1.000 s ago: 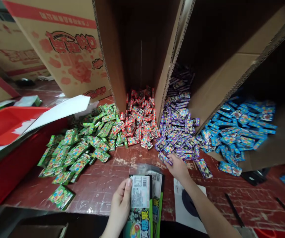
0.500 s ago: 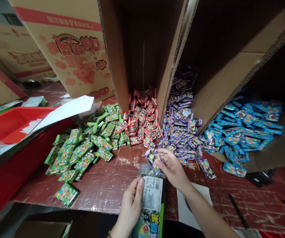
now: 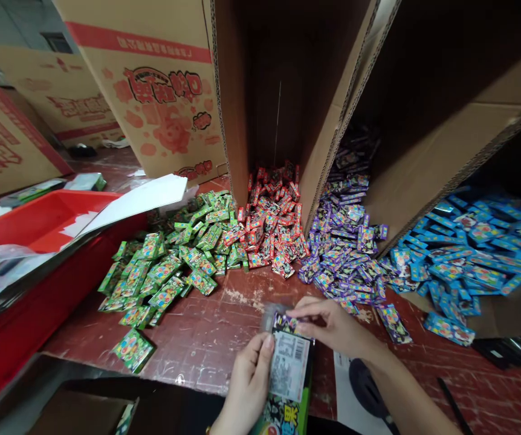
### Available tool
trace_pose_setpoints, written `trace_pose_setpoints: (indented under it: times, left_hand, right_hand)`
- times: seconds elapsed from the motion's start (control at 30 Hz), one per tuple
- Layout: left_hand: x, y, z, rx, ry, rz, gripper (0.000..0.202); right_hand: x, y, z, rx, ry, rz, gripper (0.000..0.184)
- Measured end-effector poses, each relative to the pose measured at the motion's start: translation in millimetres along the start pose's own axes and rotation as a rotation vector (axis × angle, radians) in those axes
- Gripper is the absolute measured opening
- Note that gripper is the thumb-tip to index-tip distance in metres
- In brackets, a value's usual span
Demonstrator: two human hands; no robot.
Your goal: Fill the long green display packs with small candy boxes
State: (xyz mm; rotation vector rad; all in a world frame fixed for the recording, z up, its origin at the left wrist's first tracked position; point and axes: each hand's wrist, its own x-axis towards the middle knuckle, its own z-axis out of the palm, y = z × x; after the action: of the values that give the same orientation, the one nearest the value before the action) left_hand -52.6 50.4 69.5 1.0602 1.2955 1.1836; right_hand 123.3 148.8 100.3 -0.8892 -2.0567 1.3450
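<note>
My left hand point(image 3: 246, 380) is closed round a printed plastic bag point(image 3: 290, 374) with a white barcode label, held upright at the table's near edge. At the bag's open top my right hand point(image 3: 333, 326) pinches a purple candy packet point(image 3: 284, 321). Behind them lie four heaps of small packets: green point(image 3: 170, 266), red point(image 3: 272, 226), purple point(image 3: 346, 241) and blue point(image 3: 464, 248).
Open cardboard boxes point(image 3: 328, 139) lie on their sides behind the red, purple and blue heaps. A red bin point(image 3: 25, 266) with a white sheet point(image 3: 138, 199) on it stands at the left. The tabletop point(image 3: 206, 338) is worn dark red. More printed cartons point(image 3: 152, 103) stand behind.
My right hand took a purple packet from the purple heap and brought it back to the top of the bag. The view shifted slightly to the left.
</note>
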Motion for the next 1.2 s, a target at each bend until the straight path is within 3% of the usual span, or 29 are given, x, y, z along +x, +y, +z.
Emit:
trace_pose_setpoints:
  times: [0.17, 0.27, 0.33, 0.43, 0.5, 0.57, 0.63, 0.73, 0.83, 0.97, 1.1, 1.2]
  left_hand:
    - [2.5, -6.8, -10.4, -0.066, 0.08, -0.029, 0.035]
    - [1.2, -9.6, -18.2, -0.064, 0.141, -0.039, 0.037]
    - [-1.4, -9.4, -21.7, -0.068, 0.166, -0.053, 0.038]
    - [-5.4, -9.0, -26.5, -0.095, 0.184, -0.084, 0.04]
    - [-6.5, -10.7, -31.1, -0.113, 0.215, -0.094, 0.041]
    - [-6.2, -13.6, -36.1, -0.108, 0.25, -0.092, 0.04]
    - [-4.9, -16.2, -39.4, -0.083, 0.26, -0.086, 0.039]
    - [-2.8, -16.6, -37.9, -0.047, 0.231, -0.069, 0.036]
    - [-2.0, -14.6, -31.3, -0.04, 0.182, -0.057, 0.034]
    - [-3.4, -14.1, -25.7, -0.035, 0.163, -0.054, 0.032]
    - [-5.8, -13.2, -26.1, -0.05, 0.145, -0.041, 0.032]
    - [-8.6, -9.9, -27.0, -0.066, 0.132, -0.04, 0.032]
  right_hand:
    - [14.1, 8.0, 22.2, -0.094, -0.033, -0.109, 0.021]
    - [59.7, 25.0, 15.8, -0.272, 0.168, -0.183, 0.018]
    - [100.8, 37.5, 3.2, -0.475, 0.3, -0.208, 0.03]
    - [149.9, 48.2, -14.3, -0.546, 0.256, -0.252, 0.031]
    - [160.6, 48.4, -17.0, -0.493, 0.254, -0.266, 0.021]
    - [151.4, 45.1, -10.5, -0.425, 0.263, -0.255, 0.02]
    - [128.5, 39.6, 1.5, -0.35, 0.248, -0.231, 0.029]
    - [90.0, 26.6, 17.4, -0.11, 0.13, -0.177, 0.039]
    - [68.5, 11.9, 19.4, 0.075, -0.024, -0.101, 0.034]
    - [67.3, 0.1, 14.2, 0.099, -0.142, -0.05, 0.022]
    - [72.7, -4.3, 24.8, 0.185, -0.156, -0.038, 0.019]
    - [72.6, -9.2, 30.6, 0.118, -0.224, -0.039, 0.013]
